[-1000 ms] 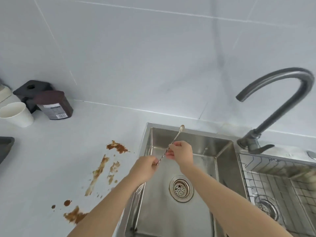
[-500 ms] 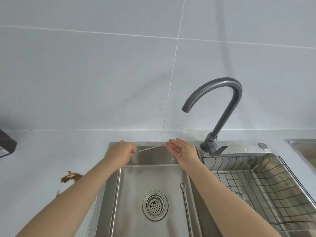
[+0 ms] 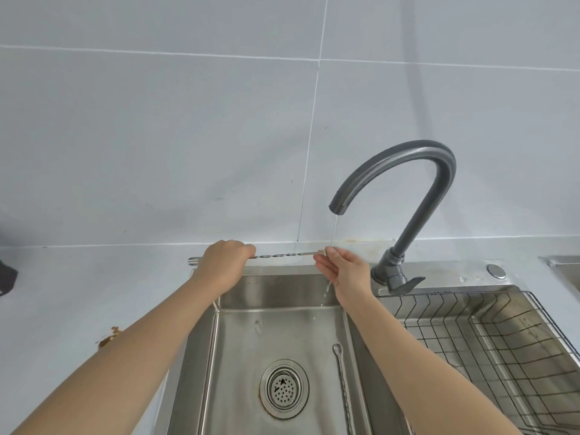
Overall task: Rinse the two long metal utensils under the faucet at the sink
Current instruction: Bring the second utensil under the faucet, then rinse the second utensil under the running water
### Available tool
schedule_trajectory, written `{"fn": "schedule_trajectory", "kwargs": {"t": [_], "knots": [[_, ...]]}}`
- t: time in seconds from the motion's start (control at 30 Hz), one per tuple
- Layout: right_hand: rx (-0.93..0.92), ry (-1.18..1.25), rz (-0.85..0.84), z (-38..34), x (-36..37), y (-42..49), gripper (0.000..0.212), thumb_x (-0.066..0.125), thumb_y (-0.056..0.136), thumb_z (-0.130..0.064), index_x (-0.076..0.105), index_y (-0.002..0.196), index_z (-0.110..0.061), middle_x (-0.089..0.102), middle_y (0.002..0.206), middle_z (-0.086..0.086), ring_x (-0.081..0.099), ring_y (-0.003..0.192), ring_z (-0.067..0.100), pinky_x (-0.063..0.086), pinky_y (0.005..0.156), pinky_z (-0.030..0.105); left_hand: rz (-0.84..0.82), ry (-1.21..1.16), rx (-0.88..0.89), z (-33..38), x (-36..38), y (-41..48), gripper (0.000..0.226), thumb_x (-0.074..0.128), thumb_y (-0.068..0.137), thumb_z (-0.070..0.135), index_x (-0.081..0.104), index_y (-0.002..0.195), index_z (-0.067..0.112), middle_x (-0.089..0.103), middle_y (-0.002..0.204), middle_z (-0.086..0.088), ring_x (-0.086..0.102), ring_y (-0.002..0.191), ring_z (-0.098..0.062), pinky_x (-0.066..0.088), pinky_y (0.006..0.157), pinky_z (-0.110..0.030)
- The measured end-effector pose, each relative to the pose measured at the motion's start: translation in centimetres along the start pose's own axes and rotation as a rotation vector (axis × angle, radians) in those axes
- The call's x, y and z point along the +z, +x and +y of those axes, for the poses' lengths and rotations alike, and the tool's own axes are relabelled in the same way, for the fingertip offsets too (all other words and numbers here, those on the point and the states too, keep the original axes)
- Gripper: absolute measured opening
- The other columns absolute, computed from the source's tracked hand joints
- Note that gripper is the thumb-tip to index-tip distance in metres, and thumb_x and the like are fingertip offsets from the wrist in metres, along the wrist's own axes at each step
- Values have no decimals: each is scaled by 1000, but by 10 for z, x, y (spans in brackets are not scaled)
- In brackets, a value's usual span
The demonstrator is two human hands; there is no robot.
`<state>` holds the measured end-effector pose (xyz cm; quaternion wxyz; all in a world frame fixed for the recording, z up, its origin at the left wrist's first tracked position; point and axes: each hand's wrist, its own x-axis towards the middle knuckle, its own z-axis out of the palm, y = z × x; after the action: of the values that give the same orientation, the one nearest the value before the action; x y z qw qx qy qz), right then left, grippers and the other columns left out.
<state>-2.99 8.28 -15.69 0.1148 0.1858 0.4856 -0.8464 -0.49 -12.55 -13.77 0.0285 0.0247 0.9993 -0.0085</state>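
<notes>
**Twisted bar spoon getting a rinse at the steel sink**

So the setup is a pale grey counter against a wall of big grey tiles with white grout lines. Sunk into it is a stainless sink with a round strainer drain in the basin floor. Just right of that basin sits a black wire rack in a second compartment. A dark grey gooseneck faucet stands behind the divide, and a thin stream of water runs from its spout. There's a brown smear on the counter by the left forearm, and something dark at the far left edge, too cut off to identify.

The left hand is closed in a fist round one end of a long twisted metal utensil, held level over the back rim of the sink. The right hand pinches the other end with its fingertips, right where the stream lands; water drips off below the palm. Both forearms reach in from the bottom of the view.

The second long utensil lies flat on the basin floor, just right of the drain, loop end toward the back.
</notes>
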Motion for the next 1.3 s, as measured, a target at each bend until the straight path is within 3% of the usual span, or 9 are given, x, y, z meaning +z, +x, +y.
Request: {"fn": "schedule_trajectory", "kwargs": {"t": [0.13, 0.4, 0.67, 0.83, 0.93, 1.03, 1.1, 1.2, 1.3], "knots": [[-17, 155, 63, 0, -5, 5, 20, 53, 85, 13, 55, 76, -4, 66, 60, 6, 68, 52, 11, 59, 60, 20, -28, -37, 15, 3, 6, 3, 31, 45, 84, -5, 60, 106, 13, 67, 102, -10, 46, 78, -27, 33, 66, -30], [84, -11, -22, 10, 0, 5, 34, 31, 102, -14, 53, 77, -6, 63, 77, 12, 65, 71, 22, 57, 65, 26, -53, -9, 19, 4, 11, -1, 33, 43, 85, -5, 59, 108, 12, 67, 104, -10, 54, 84, -30, 39, 70, -33], [39, 76, -11, 11, 0, 0, 16, 58, 86, 6, 57, 75, -5, 66, 59, 4, 68, 54, 11, 59, 64, 22, -72, -33, -9, 2, 10, -9, 34, 43, 84, -7, 58, 108, 11, 67, 103, -11, 47, 77, -29, 41, 70, -35], [97, 3, -25, 16, 4, 1, 30, 42, 99, -18, 57, 75, -6, 66, 71, 9, 68, 55, 13, 58, 57, 22, -59, -17, -5, 2, 7, -11, 33, 43, 85, -5, 57, 110, 12, 67, 104, -11, 43, 76, -26, 35, 67, -31], [95, 8, -81, 15, 7, -1, 32, 37, 101, -18, 55, 78, -6, 64, 78, 10, 67, 61, 14, 58, 60, 21, -65, -13, -6, 0, 7, -15, 37, 41, 87, -5, 54, 116, 13, 66, 103, -13, 40, 76, -25, 31, 66, -29], [50, 71, -121, 13, 8, -3, 23, 45, 96, -6, 57, 77, -6, 64, 72, 6, 68, 62, 12, 58, 67, 20, -61, -6, 6, -1, 8, -18, 36, 40, 87, -4, 54, 114, 14, 61, 79, -9, 40, 75, -25, 30, 65, -29], [26, 83, -82, 12, 10, -4, 19, 52, 92, -1, 59, 74, -5, 67, 64, 4, 68, 59, 11, 59, 66, 20, -78, 5, 28, 1, 8, -19, 27, 41, 84, -4, 58, 98, 12, 39, 59, -1, 40, 72, -27, 29, 62, -29], [26, 72, 9, 12, 14, -6, 19, 56, 90, -4, 59, 72, -4, 64, 68, 6, 66, 56, 11, 58, 61, 20, -89, 2, 52, 1, 8, -19, 23, 42, 82, -5, 48, 75, 17, 37, 59, 0, 41, 70, -27, 28, 60, -28], [29, -15, 45, 12, 17, -5, 33, 44, 98, -21, 56, 72, -5, 64, 73, 9, 67, 61, 15, 58, 57, 21, -79, -27, 43, 1, 5, -20, 24, 41, 85, -2, 57, 84, 16, 38, 62, -1, 40, 71, -26, 27, 62, -28]]}}
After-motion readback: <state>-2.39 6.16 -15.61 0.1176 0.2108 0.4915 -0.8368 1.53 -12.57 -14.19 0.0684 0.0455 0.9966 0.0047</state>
